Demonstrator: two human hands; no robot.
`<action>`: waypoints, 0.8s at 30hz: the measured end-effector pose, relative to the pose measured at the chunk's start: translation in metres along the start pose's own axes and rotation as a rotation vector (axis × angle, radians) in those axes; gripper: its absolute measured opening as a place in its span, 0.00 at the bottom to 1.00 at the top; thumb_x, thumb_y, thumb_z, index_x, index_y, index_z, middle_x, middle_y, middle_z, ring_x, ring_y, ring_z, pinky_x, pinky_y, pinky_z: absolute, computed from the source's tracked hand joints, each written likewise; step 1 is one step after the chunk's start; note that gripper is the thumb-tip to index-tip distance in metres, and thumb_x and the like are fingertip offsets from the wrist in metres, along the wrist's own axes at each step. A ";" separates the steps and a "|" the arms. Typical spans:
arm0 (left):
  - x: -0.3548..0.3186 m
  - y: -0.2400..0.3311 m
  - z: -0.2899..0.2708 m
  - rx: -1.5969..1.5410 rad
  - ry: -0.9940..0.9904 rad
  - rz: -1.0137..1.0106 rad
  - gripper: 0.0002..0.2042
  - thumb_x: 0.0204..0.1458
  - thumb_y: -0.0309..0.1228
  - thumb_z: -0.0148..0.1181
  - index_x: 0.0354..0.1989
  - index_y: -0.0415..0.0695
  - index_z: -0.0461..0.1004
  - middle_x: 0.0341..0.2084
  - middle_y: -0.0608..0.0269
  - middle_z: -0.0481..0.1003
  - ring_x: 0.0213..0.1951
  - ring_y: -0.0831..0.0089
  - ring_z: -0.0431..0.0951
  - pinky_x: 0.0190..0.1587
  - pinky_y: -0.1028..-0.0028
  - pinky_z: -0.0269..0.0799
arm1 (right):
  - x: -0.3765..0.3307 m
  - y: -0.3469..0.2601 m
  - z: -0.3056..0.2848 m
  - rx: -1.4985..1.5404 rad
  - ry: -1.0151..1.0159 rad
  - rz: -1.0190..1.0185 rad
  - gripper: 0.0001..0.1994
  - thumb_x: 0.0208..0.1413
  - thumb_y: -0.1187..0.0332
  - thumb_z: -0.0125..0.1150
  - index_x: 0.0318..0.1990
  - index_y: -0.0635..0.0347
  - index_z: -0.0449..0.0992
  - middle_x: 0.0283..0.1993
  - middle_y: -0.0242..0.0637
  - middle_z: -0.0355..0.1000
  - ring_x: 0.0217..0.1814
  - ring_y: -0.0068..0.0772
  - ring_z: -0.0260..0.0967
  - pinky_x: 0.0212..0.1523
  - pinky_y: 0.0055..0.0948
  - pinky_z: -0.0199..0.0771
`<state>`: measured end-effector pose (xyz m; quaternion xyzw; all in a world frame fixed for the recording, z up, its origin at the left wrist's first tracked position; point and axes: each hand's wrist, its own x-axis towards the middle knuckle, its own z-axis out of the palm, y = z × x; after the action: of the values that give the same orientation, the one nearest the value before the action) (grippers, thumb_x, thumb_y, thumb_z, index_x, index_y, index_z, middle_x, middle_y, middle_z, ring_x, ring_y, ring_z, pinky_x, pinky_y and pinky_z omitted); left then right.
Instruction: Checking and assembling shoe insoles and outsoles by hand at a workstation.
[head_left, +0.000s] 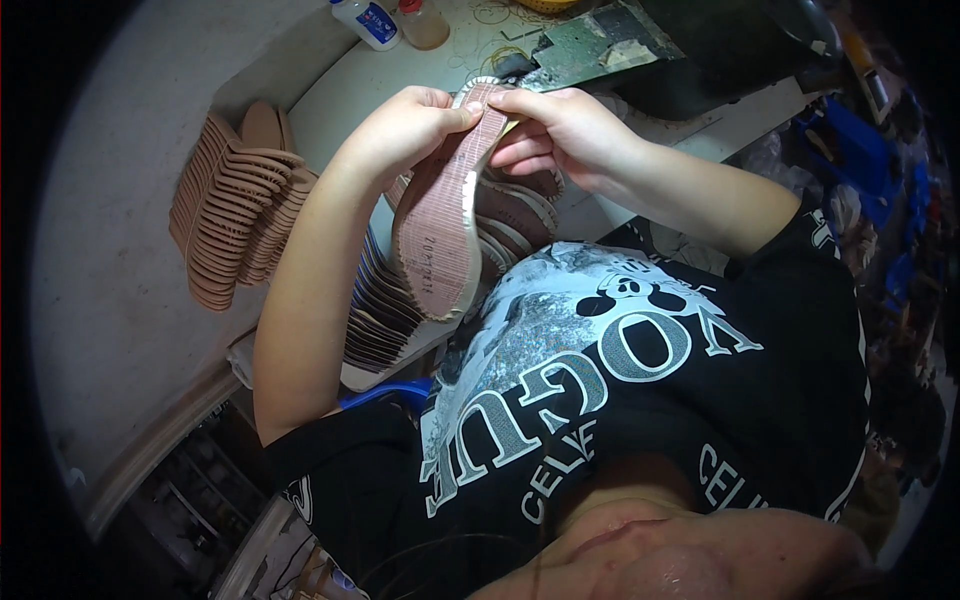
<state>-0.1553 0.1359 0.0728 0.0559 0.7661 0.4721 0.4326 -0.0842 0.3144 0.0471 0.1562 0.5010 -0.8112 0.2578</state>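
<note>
Insole [440,225] toe hidden under fingers [455,115] — bottles [390,20] cut off by top edge

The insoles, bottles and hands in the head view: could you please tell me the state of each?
Left hand: pinching the held insole's top edge.
Right hand: pinching the same top edge.
Held insole: raised off the table, hanging lengthwise, ribbed side up.
Tan insole stack: fanned in a row, untouched.
Dark insole stack: fanned beneath the held insole.
Two bottles: upright, capped.
Table: bearing everything.
</note>
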 end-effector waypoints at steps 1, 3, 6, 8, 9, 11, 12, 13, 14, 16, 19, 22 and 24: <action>0.000 0.001 -0.002 0.059 0.015 -0.024 0.13 0.55 0.40 0.56 0.27 0.42 0.72 0.19 0.69 0.72 0.18 0.83 0.67 0.22 0.81 0.62 | 0.000 0.000 -0.001 -0.001 0.000 -0.001 0.15 0.56 0.58 0.56 0.41 0.61 0.75 0.36 0.39 0.77 0.33 0.27 0.77 0.31 0.19 0.77; 0.002 -0.004 -0.005 0.059 0.046 -0.022 0.16 0.53 0.44 0.57 0.23 0.43 0.72 0.17 0.67 0.72 0.17 0.81 0.69 0.20 0.80 0.63 | 0.003 -0.002 0.000 -0.011 0.002 0.002 0.15 0.56 0.59 0.56 0.40 0.63 0.75 0.34 0.38 0.76 0.32 0.26 0.76 0.31 0.20 0.78; -0.004 0.002 0.007 -0.032 0.090 -0.079 0.17 0.54 0.45 0.56 0.23 0.42 0.72 0.17 0.65 0.73 0.16 0.79 0.70 0.18 0.79 0.64 | 0.009 0.002 -0.011 0.012 -0.035 -0.021 0.15 0.55 0.59 0.57 0.39 0.64 0.75 0.33 0.37 0.76 0.31 0.24 0.75 0.32 0.20 0.77; -0.005 0.004 0.010 -0.090 0.106 -0.076 0.19 0.54 0.43 0.56 0.21 0.37 0.71 0.14 0.59 0.72 0.11 0.74 0.70 0.15 0.78 0.67 | 0.004 0.000 -0.023 0.005 -0.093 0.017 0.12 0.53 0.62 0.60 0.36 0.64 0.77 0.34 0.37 0.76 0.33 0.22 0.73 0.36 0.21 0.73; -0.005 0.004 0.007 -0.099 0.070 -0.102 0.20 0.55 0.44 0.56 0.21 0.37 0.72 0.13 0.59 0.73 0.11 0.75 0.69 0.14 0.79 0.67 | -0.002 0.001 -0.025 -0.035 -0.123 -0.023 0.13 0.53 0.62 0.60 0.37 0.65 0.77 0.35 0.37 0.76 0.34 0.21 0.73 0.37 0.21 0.72; -0.005 -0.001 0.005 -0.141 0.054 -0.111 0.22 0.55 0.47 0.55 0.21 0.38 0.72 0.10 0.61 0.72 0.09 0.77 0.68 0.13 0.79 0.64 | -0.019 -0.002 -0.035 -0.135 -0.310 -0.012 0.15 0.52 0.63 0.62 0.40 0.69 0.77 0.38 0.38 0.75 0.37 0.21 0.72 0.40 0.20 0.71; -0.003 -0.004 0.004 -0.142 0.052 -0.112 0.22 0.55 0.47 0.55 0.21 0.38 0.72 0.10 0.61 0.72 0.09 0.77 0.68 0.13 0.79 0.64 | -0.027 0.001 -0.045 -0.237 -0.319 0.058 0.15 0.52 0.64 0.63 0.40 0.69 0.76 0.38 0.38 0.75 0.36 0.21 0.72 0.40 0.20 0.71; -0.001 -0.005 0.004 -0.167 0.046 -0.101 0.23 0.54 0.48 0.56 0.19 0.39 0.71 0.08 0.62 0.70 0.07 0.78 0.65 0.12 0.81 0.61 | -0.041 0.004 -0.046 -0.246 -0.288 0.037 0.15 0.52 0.64 0.63 0.40 0.69 0.76 0.38 0.37 0.75 0.36 0.20 0.72 0.40 0.20 0.71; 0.001 -0.007 0.003 -0.193 0.043 -0.095 0.24 0.53 0.49 0.56 0.17 0.40 0.71 0.06 0.63 0.68 0.06 0.79 0.63 0.11 0.82 0.58 | -0.051 0.006 -0.047 -0.252 -0.260 0.018 0.15 0.52 0.64 0.64 0.40 0.69 0.76 0.37 0.37 0.75 0.36 0.19 0.71 0.39 0.20 0.71; 0.003 -0.006 0.001 -0.176 0.062 -0.091 0.24 0.53 0.50 0.56 0.16 0.41 0.70 0.05 0.64 0.66 0.05 0.80 0.62 0.10 0.83 0.56 | -0.052 0.017 -0.059 -0.236 -0.187 -0.027 0.15 0.52 0.64 0.64 0.40 0.69 0.76 0.37 0.36 0.75 0.35 0.19 0.71 0.39 0.20 0.71; 0.009 -0.005 -0.004 -0.119 0.098 -0.070 0.24 0.53 0.50 0.56 0.15 0.42 0.69 0.03 0.67 0.63 0.05 0.82 0.59 0.10 0.83 0.54 | -0.048 0.021 -0.057 -0.173 -0.099 -0.095 0.16 0.52 0.63 0.64 0.40 0.69 0.76 0.37 0.36 0.75 0.35 0.18 0.71 0.38 0.19 0.70; 0.018 -0.003 -0.010 -0.074 0.162 -0.062 0.24 0.54 0.50 0.55 0.14 0.43 0.69 0.02 0.69 0.60 0.05 0.82 0.55 0.10 0.81 0.54 | -0.035 0.020 -0.054 -0.122 -0.091 -0.108 0.16 0.54 0.63 0.62 0.41 0.69 0.75 0.37 0.36 0.75 0.34 0.18 0.71 0.38 0.19 0.71; 0.019 -0.008 -0.015 -0.076 0.228 -0.074 0.24 0.54 0.51 0.55 0.15 0.44 0.69 0.02 0.71 0.59 0.05 0.83 0.54 0.11 0.81 0.55 | -0.022 0.018 -0.040 -0.011 -0.133 -0.106 0.16 0.55 0.63 0.61 0.42 0.69 0.75 0.37 0.36 0.75 0.35 0.19 0.71 0.38 0.20 0.71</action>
<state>-0.1755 0.1307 0.0572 -0.0428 0.7935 0.4877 0.3615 -0.0558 0.3493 0.0278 0.0740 0.4950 -0.8295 0.2479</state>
